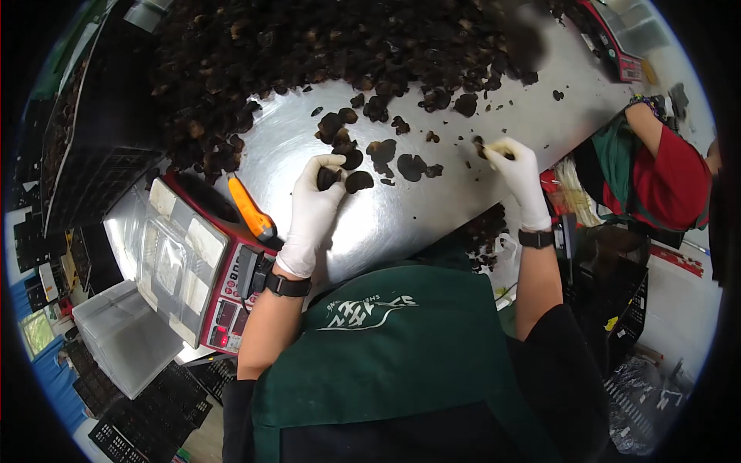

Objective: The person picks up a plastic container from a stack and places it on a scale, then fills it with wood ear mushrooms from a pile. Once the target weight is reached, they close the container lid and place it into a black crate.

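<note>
Both my hands wear white gloves above the metal table (455, 185). My left hand (315, 204) is closed on dark, rounded pieces that look like wood ear mushrooms (329, 179); one more dark piece (359, 182) shows right beside its fingers. My right hand (512, 166), further right, pinches a small dark brown piece of wood ear mushroom (479, 147) between thumb and fingertips. Between the hands lie several loose mushrooms (412, 167). A large heap of the same mushrooms (332, 46) covers the far side of the table.
A red scale (220, 309) with a clear plastic box (171, 258) on it stands at my left. Near it lies an orange-handled cutter (251, 210). A black crate (100, 116) rises at the far left. On the right is another person in a red sleeve (671, 181), near a second red scale (617, 54).
</note>
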The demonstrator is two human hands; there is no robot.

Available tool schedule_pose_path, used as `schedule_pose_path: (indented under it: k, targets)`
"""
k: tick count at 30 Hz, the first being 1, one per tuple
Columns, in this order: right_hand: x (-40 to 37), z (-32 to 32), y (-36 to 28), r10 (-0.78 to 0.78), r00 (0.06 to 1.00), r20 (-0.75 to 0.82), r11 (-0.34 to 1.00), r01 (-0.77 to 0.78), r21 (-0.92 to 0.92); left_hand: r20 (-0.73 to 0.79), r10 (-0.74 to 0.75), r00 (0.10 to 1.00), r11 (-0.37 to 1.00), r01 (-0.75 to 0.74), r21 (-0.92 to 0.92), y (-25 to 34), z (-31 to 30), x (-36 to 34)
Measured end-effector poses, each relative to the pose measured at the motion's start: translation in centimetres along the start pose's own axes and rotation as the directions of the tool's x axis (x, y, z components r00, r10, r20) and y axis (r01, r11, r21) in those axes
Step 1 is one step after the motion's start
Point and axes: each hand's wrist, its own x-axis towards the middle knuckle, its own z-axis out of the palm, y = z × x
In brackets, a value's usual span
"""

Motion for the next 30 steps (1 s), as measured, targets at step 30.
schedule_pose_path:
  k: [30]
  targets:
    - [-2.9, 0.5, -2.7, 0.11, 0.993, 0.031, 0.911, -0.113, 0.396, 0.357, -0.283, 0.89, 0.247, 0.427, -0.87, 0.4, 1.6, -0.1]
